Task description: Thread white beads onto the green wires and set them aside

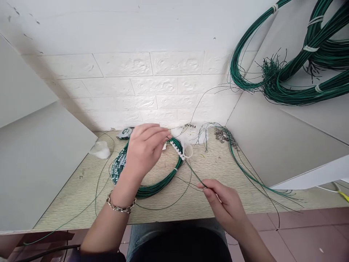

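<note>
My left hand (144, 149), with a chain bracelet at the wrist, reaches over a coil of green wire (152, 187) on the wooden bench; its fingertips pinch the upper end of a thin green wire strung with white beads (177, 148). My right hand (222, 203) pinches the lower end of that same wire near the bench's front edge, so the wire runs taut between both hands. A row of white beads sits on the wire just past my left fingertips. Part of the coil carries beads on its left side (117, 165).
A clear plastic cup of white beads (100, 149) stands at the left. A small cup (188, 150), a white bag and a pile of small metal parts (222, 135) lie at the back. Loose green wires (245, 171) trail right. Large wire bundles (300, 72) hang on the right panel.
</note>
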Tool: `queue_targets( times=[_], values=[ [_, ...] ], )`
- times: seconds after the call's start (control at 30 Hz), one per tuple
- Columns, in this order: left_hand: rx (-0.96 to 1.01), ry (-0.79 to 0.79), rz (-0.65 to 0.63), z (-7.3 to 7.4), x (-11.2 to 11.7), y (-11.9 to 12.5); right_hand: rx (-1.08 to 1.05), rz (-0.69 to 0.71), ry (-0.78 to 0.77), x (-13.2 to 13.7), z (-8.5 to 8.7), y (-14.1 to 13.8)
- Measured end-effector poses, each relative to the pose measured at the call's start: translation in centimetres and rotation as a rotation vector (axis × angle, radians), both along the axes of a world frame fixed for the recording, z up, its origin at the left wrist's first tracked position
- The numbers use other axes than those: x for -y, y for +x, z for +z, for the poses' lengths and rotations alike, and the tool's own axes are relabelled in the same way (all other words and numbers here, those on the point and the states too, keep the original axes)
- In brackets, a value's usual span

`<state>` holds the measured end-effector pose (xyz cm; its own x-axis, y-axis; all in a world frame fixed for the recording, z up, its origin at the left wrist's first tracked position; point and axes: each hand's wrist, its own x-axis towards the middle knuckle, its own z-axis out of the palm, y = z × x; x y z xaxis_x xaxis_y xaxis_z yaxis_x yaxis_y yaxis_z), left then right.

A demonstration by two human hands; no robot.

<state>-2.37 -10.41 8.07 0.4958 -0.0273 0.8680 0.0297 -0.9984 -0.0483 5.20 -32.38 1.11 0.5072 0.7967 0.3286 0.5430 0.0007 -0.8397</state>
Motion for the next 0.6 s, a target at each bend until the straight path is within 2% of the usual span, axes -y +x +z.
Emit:
queue_targets(
  times=[0.13,0.23,0.33,0.43,0.53,0.6],
  values=[
    [0.09,-0.115,0.102,1.3,-1.4,0.5,-0.071,0.04,-0.114,-2.4,-1.8,0.7],
    [0.143,-0.265,0.164,2.2,-2.8,0.5,-0.067,0.124,-0.17,-3.9,-3.8,-0.1],
    [0.208,-0.385,0.151,3.1,-3.7,-0.1,0.111,0.185,-0.173,-5.4,-5.4,-1.6],
    [0.333,-0.43,0.12,4.0,-4.1,-1.6,0.348,0.208,-0.121,-6.8,-6.2,-2.5],
    [0.482,-0.441,0.113,4.4,-4.4,-3.8,0.553,0.229,-0.1,-8.2,-6.5,-2.1],
    [0.487,-0.468,0.15,4.4,-4.9,-5.5,0.682,0.245,-0.095,-9.0,-6.7,-1.2]
  ],
)
